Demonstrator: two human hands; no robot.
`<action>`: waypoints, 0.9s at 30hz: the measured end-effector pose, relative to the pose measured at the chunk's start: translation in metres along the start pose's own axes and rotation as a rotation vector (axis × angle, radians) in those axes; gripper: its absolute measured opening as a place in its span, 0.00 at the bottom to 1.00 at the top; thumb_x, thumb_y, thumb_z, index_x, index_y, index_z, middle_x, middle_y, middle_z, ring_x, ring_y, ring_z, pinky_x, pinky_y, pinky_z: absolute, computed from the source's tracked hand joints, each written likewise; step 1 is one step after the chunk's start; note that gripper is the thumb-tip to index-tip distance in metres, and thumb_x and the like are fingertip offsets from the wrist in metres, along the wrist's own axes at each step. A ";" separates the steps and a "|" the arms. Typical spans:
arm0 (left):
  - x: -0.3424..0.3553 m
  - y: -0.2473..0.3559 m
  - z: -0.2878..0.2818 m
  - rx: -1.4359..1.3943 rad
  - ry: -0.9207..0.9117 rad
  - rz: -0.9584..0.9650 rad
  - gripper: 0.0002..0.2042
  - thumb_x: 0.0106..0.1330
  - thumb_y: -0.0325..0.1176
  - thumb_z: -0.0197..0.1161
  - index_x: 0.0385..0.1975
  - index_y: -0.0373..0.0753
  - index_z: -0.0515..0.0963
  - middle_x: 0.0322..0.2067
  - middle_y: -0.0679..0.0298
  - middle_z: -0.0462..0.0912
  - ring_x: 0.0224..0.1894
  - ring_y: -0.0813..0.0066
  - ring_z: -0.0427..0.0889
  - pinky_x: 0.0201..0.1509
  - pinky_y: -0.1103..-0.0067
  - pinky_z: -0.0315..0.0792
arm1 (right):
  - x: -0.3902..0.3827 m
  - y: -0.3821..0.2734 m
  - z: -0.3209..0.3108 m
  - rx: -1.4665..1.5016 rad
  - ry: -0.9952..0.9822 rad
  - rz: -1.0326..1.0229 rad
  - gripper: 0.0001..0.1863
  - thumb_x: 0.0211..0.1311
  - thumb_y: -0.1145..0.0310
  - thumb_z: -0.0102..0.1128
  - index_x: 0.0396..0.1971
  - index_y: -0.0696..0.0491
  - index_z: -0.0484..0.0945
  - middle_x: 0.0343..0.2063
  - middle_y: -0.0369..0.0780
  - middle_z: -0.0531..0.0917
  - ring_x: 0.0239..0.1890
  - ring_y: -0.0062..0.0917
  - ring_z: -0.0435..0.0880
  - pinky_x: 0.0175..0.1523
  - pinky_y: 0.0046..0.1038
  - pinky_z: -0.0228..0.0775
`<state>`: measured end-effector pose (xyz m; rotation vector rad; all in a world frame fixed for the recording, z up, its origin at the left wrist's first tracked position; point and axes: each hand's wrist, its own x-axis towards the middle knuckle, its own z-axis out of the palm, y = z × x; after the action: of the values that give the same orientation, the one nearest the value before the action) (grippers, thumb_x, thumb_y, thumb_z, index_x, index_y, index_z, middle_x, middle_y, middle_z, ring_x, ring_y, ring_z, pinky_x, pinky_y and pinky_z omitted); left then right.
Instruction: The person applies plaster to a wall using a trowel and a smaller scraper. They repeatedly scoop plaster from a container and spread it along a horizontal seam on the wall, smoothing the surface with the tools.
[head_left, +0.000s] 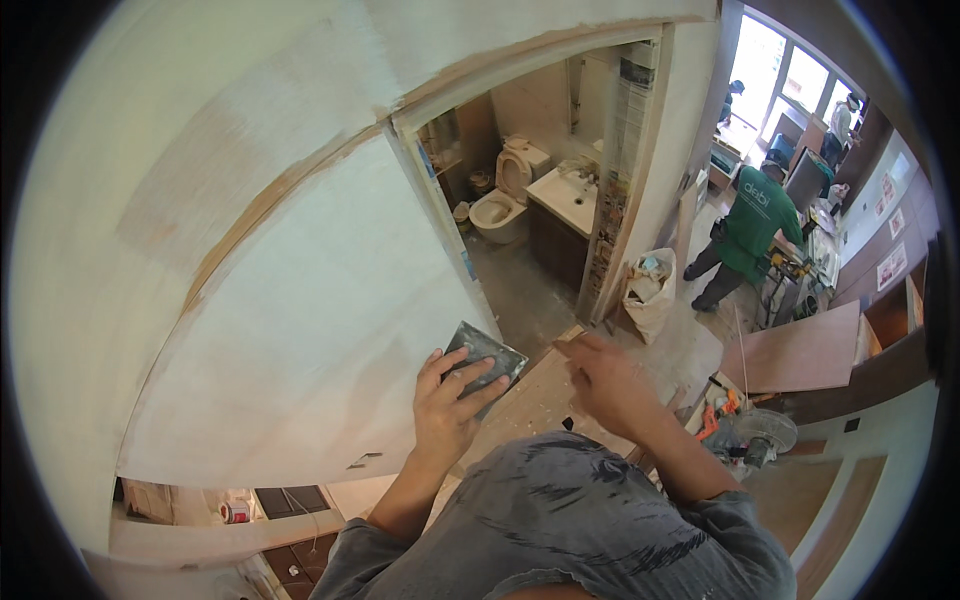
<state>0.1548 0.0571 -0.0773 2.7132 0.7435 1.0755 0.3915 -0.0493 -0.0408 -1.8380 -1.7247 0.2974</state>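
My left hand (pixel 446 405) grips a flat, dark, dust-speckled square pad (pixel 486 349) beside a large pale panel (pixel 280 330), which has patchy filler on it. To its right, my right hand (pixel 610 385) is held over a light wooden board (pixel 520 410), index finger extended and the others loosely bent, with nothing visible in it. Whether it touches the board I cannot tell.
Behind, a doorway shows a toilet (pixel 499 210) and sink cabinet (pixel 552 240). At right are a stuffed sack (pixel 648 305), a person in green (pixel 750 225) at a cluttered bench, distant people (pixel 840 130), a leaning board (pixel 790 350) and orange tools (pixel 715 420).
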 end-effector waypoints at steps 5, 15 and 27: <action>0.003 0.010 0.009 -1.106 0.297 -0.747 0.11 0.73 0.33 0.65 0.51 0.41 0.81 0.41 0.65 0.87 0.49 0.70 0.84 0.63 0.62 0.75 | 0.004 -0.004 -0.012 0.123 0.088 -0.183 0.22 0.64 0.72 0.62 0.58 0.47 0.82 0.46 0.41 0.84 0.44 0.37 0.84 0.47 0.36 0.79; 0.012 0.047 0.023 -1.984 0.088 -1.743 0.12 0.82 0.45 0.49 0.45 0.44 0.74 0.25 0.72 0.75 0.19 0.82 0.71 0.26 0.84 0.70 | -0.007 -0.054 0.010 0.088 0.163 -0.686 0.31 0.49 0.74 0.65 0.58 0.45 0.83 0.50 0.36 0.85 0.46 0.35 0.85 0.47 0.36 0.80; -0.016 0.032 0.030 -2.870 -0.422 -0.913 0.06 0.81 0.34 0.46 0.40 0.42 0.65 0.19 0.67 0.72 0.15 0.80 0.70 0.20 0.82 0.63 | 0.009 -0.028 -0.015 0.070 0.160 -0.443 0.28 0.58 0.76 0.63 0.62 0.46 0.80 0.49 0.36 0.84 0.46 0.35 0.82 0.50 0.35 0.78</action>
<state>0.1773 0.0232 -0.0996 -0.0813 -0.1264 0.2127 0.3772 -0.0456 -0.0111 -1.3428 -1.9193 0.0282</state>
